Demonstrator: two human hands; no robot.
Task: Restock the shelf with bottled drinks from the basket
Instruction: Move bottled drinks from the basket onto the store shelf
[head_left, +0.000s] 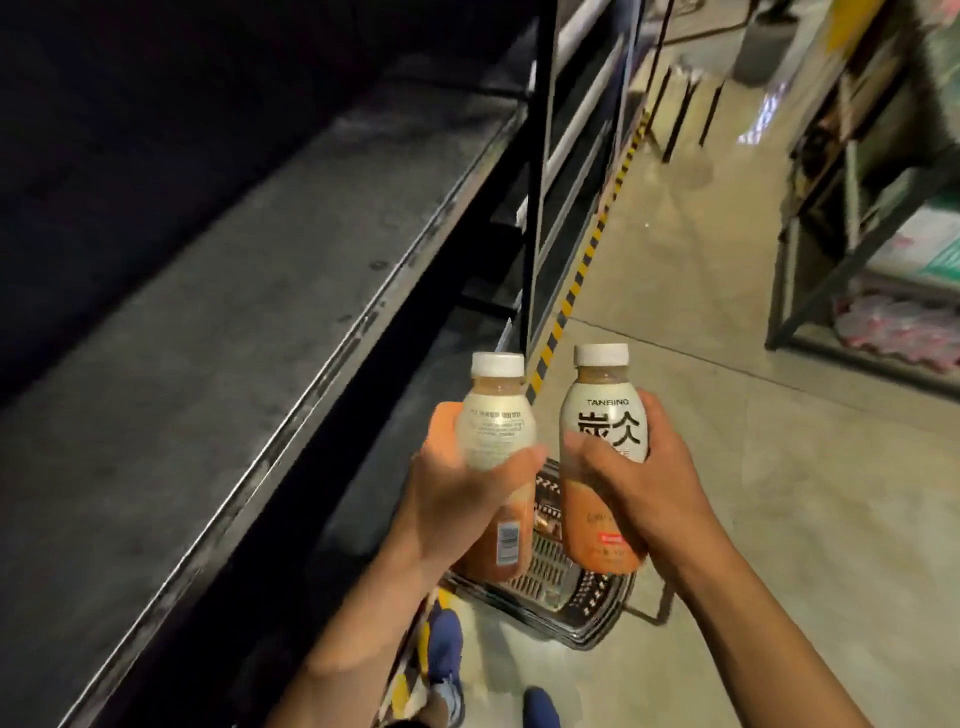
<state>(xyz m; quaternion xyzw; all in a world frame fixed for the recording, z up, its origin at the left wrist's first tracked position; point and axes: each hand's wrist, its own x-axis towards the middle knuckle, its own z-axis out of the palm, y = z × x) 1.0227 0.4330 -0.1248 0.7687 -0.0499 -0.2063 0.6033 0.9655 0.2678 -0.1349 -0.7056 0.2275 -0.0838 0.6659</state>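
My left hand (457, 499) grips a bottle (496, 410) with a white cap, a cream and orange label and its barcode side toward me. My right hand (639, 488) holds a second bottle (605, 415) of the same kind, its black-lettered front facing me. Both bottles are upright, side by side and apart, in the air just right of the shelf edge. The grey shelf board (208, 338) runs along the left, bare and dark at the back. The black wire basket (571, 597) stands on the floor below my hands, mostly hidden by them.
A black upright post (535, 197) of the shelf unit rises beyond the bottles. Yellow-black hazard tape (587, 249) marks the floor along the shelving. Another rack (883, 234) with packaged goods stands at the right across the aisle. My blue shoes (447, 654) are at the bottom.
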